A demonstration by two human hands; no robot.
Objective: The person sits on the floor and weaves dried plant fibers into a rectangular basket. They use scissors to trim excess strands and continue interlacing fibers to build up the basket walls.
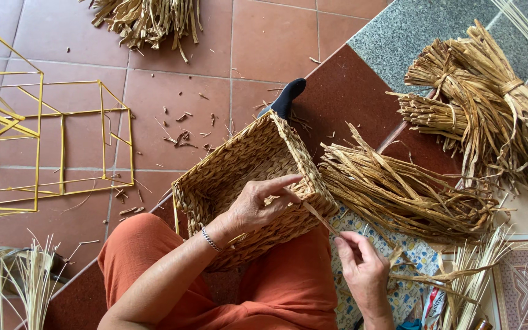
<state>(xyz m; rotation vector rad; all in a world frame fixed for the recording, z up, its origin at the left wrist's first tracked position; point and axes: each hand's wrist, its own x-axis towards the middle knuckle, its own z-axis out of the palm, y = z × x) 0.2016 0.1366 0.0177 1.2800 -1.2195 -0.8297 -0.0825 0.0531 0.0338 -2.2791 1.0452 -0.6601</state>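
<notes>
A woven rectangular basket (239, 165) of dried plant fibre rests on my lap, tilted, its opening facing up and left. My left hand (258, 205) lies on the basket's near rim, fingers pressing the weave at the corner. A thin dried strand (319, 217) runs from that corner down to my right hand (359, 263), which pinches the strand's end between thumb and fingers. A silver bracelet (211, 239) circles my left wrist. I wear orange trousers (276, 287).
Bundles of dried fibre lie to the right (398, 189) and far right (484, 104), another pile at the top (148, 21). Yellow wire frames (50, 146) stand on the tiled floor at left. Pale stalks (25, 287) are at bottom left, a patterned cloth (407, 256) under my right hand.
</notes>
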